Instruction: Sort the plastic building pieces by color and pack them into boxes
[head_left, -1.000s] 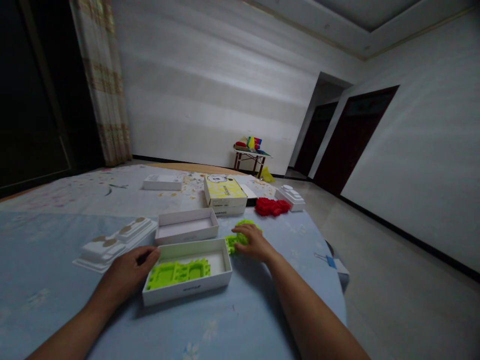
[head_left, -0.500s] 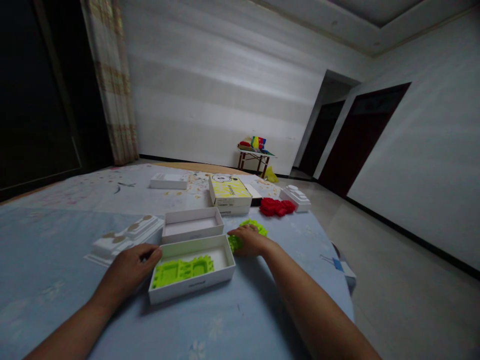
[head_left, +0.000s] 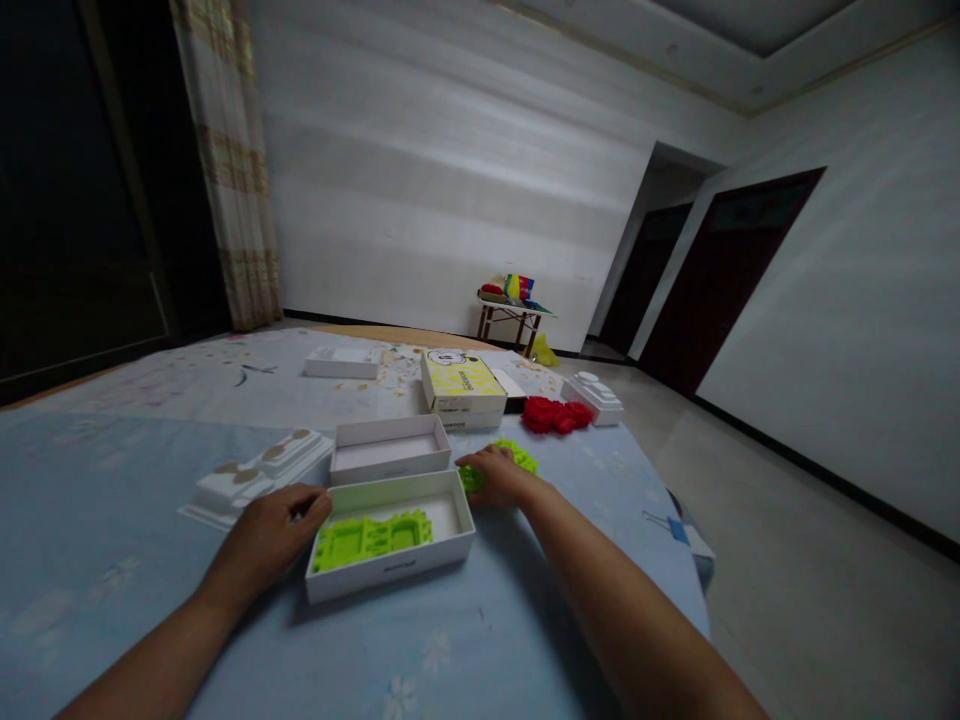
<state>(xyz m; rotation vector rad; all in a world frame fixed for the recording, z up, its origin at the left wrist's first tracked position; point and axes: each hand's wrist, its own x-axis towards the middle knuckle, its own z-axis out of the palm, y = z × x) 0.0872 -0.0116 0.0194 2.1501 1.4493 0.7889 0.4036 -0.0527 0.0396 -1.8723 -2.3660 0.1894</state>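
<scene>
My left hand [head_left: 279, 532] is closed at the left end of a white open cardboard box [head_left: 442, 553], its fingertips at the rim by the back left corner. Inside the box lies a flat bright green moulded piece [head_left: 373, 537] with notched edges and square recesses. My right hand [head_left: 495, 475], just beyond the box's right end, has its fingers bent over a second bright green piece [head_left: 523, 456] with a bumpy surface. The hand covers part of that piece, so its full shape is hidden.
Behind the box stands another white box half [head_left: 390, 447]. White moulded trays lie left [head_left: 296, 458] and far right [head_left: 596, 397]. A yellow-and-white box [head_left: 465, 385], red pieces [head_left: 556, 414] and a white box [head_left: 341, 362] sit farther back. A blue binder clip [head_left: 678, 530] is near the right edge.
The view has shifted slightly. My left hand stays at the box and my right hand stays on the green piece; no object has visibly been moved.
</scene>
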